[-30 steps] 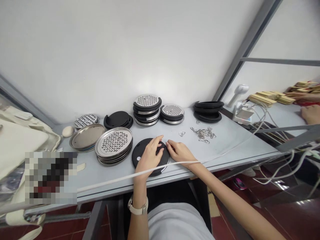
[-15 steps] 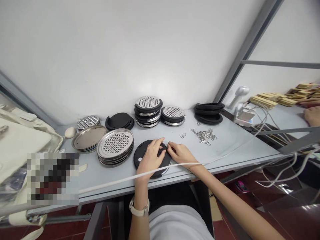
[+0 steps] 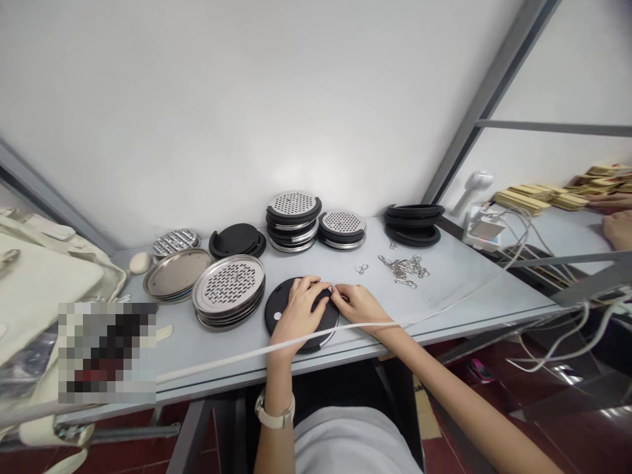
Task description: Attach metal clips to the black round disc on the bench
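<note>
A round black disc [image 3: 281, 299] with a small white spot lies flat near the table's front edge; a strip of silver rim shows at its lower right. My left hand [image 3: 302, 313] rests over it, fingers bent and pressing it down, the index finger reaching to its right edge. At that edge my right hand [image 3: 358, 304] is closed in a pinch, its fingertips against the disc and close to my left fingers. Whatever the pinch holds is hidden. Beyond my right hand lie a loose wire clip [image 3: 362, 268] and a heap of metal wire clips [image 3: 405, 267].
Left of the disc stand stacked perforated metal grater plates [image 3: 230, 286] and plain metal plates [image 3: 176, 273]. Behind are black covers [image 3: 237, 240], grater-topped stacks [image 3: 295, 220] and black rings [image 3: 412, 224]. A white cable [image 3: 355, 325] crosses above my forearms. Another person's hand [image 3: 618, 229] is far right.
My left fingers have bent further and shifted right toward my right fingertips. A small silver bit seen earlier at the pinch is now covered. The disc has stayed in place.
</note>
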A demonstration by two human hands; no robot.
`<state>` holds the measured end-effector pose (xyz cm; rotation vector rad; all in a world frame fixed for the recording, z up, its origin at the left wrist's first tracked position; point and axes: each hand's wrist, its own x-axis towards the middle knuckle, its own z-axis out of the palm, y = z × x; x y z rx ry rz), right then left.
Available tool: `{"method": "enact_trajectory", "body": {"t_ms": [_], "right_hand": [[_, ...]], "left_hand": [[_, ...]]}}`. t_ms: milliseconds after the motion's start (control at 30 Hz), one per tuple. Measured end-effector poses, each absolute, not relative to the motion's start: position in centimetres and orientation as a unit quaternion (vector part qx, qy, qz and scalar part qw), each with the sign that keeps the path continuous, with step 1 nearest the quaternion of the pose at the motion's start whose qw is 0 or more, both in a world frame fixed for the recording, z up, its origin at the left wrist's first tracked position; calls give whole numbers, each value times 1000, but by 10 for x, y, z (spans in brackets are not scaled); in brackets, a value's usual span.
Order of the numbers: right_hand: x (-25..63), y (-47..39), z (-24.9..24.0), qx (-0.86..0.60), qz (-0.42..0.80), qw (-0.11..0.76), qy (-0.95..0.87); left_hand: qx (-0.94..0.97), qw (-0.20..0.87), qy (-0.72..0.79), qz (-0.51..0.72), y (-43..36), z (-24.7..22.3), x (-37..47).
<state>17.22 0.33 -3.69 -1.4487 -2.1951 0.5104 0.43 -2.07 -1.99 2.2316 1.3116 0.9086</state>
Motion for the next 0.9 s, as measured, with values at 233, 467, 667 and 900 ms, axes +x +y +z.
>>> {"method": "enact_trajectory", "body": {"t_ms": [233, 467, 667, 900], "right_hand": [[172, 2, -36, -526, 191, 232, -796], [172, 2, -36, -521, 188, 236, -799], [172, 2, -35, -522, 179, 224, -803], [172, 1, -36, -531, 147, 201, -810]], "left_hand": [[807, 182, 476, 301, -22, -20, 4], [819, 169, 479, 269, -24, -17, 4], [822, 165, 474, 271, -24, -17, 4], [822, 168, 477, 262, -23, -17, 4]]}}
